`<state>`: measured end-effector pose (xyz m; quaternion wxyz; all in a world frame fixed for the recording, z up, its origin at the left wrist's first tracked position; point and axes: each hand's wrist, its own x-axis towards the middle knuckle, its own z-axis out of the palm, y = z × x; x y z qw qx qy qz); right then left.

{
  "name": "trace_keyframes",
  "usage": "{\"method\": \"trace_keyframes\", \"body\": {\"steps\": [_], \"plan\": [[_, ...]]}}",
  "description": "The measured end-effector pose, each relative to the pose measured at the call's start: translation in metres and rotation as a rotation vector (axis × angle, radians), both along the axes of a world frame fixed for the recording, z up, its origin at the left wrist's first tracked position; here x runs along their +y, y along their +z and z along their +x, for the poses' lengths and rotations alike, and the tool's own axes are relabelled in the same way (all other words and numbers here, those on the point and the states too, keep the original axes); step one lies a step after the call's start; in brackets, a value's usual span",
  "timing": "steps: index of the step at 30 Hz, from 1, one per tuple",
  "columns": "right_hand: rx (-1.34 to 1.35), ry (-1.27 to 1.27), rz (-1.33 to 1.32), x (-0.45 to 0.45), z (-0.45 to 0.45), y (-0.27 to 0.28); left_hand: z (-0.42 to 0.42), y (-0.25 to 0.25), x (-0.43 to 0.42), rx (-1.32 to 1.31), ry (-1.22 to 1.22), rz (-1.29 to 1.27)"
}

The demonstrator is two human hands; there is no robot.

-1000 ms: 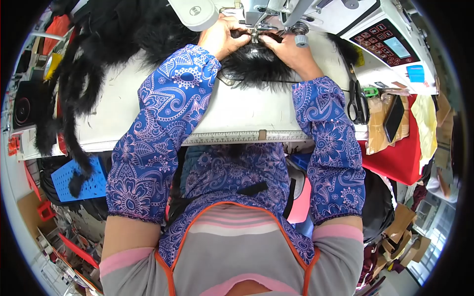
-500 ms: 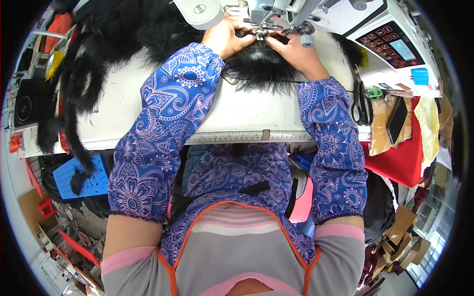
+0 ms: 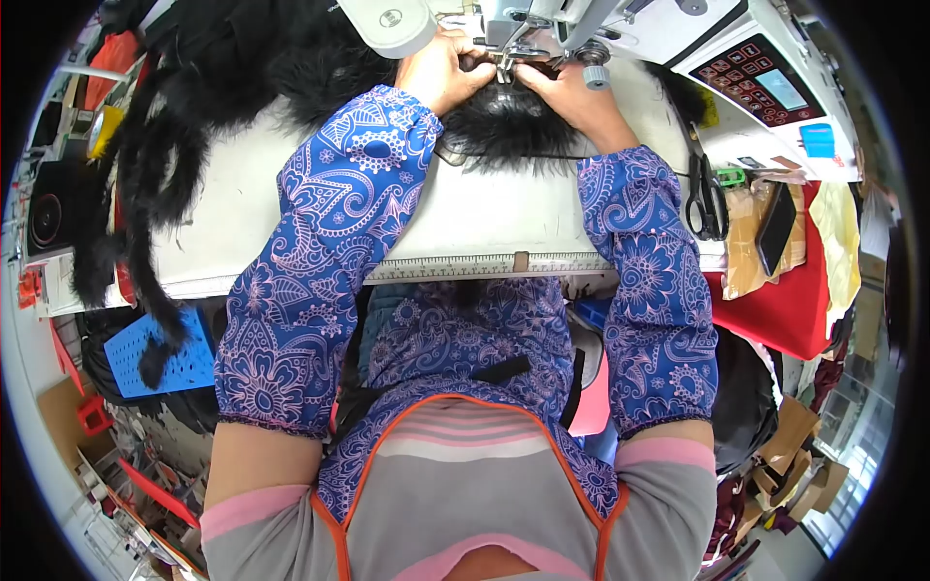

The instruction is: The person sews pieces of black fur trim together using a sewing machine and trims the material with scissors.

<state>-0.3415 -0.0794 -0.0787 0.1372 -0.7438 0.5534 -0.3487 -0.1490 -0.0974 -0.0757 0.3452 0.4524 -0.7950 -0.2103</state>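
Note:
Under the presser foot [image 3: 505, 72] of a white sewing machine [image 3: 392, 24] lies a piece of black fur [image 3: 509, 126], its long hairs spreading toward me. My left hand [image 3: 441, 76] grips the fur just left of the foot, thumb pointing at the needle area. On the other side, my right hand [image 3: 576, 97] pinches the same piece, its thumb close to the foot. Both hands are closed on the material, and some fingertips are hidden by fur and machine parts. Blue patterned sleeves cover both forearms.
More black fur [image 3: 223, 68] heaps on the left, with strips hanging over the table edge. Black scissors [image 3: 705, 198] lie at the right, near a phone [image 3: 776, 230] on brown packaging. A control panel [image 3: 756, 82] faces me. A ruler strip [image 3: 446, 267] runs along the front edge.
My right hand has shifted slightly left, its thumb now nearer the presser foot. The fur under the foot has moved a little. My left hand stays almost in place.

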Motion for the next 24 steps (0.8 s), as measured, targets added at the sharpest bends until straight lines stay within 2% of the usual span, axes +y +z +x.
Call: {"method": "trace_keyframes", "body": {"steps": [8, 14, 16, 18, 19, 20, 22, 24], "plan": [[-0.077, 0.038, 0.024, 0.000, -0.001, -0.003, 0.001, -0.002, -0.001, -0.013, -0.017, 0.003], [-0.074, 0.025, -0.020, 0.009, 0.005, 0.004, 0.001, 0.002, 0.004, -0.044, -0.040, -0.121], [0.025, 0.071, 0.002, 0.021, 0.005, 0.009, 0.003, 0.004, 0.012, 0.009, -0.115, -0.057], [0.103, 0.146, 0.009, 0.039, 0.000, 0.012, 0.013, 0.005, 0.023, -0.071, -0.164, -0.122], [0.019, 0.216, 0.136, 0.050, 0.001, 0.028, 0.020, 0.007, 0.030, -0.048, -0.203, -0.056], [-0.005, 0.237, 0.071, 0.059, 0.000, 0.033, 0.031, 0.011, 0.036, -0.027, -0.215, -0.033], [-0.214, 0.134, 0.195, 0.074, -0.006, 0.031, 0.056, 0.035, 0.047, 0.036, -0.148, 0.363], [-0.196, 0.084, 0.102, 0.080, -0.015, 0.031, 0.095, 0.039, 0.042, 0.253, -0.261, 0.397]]}}
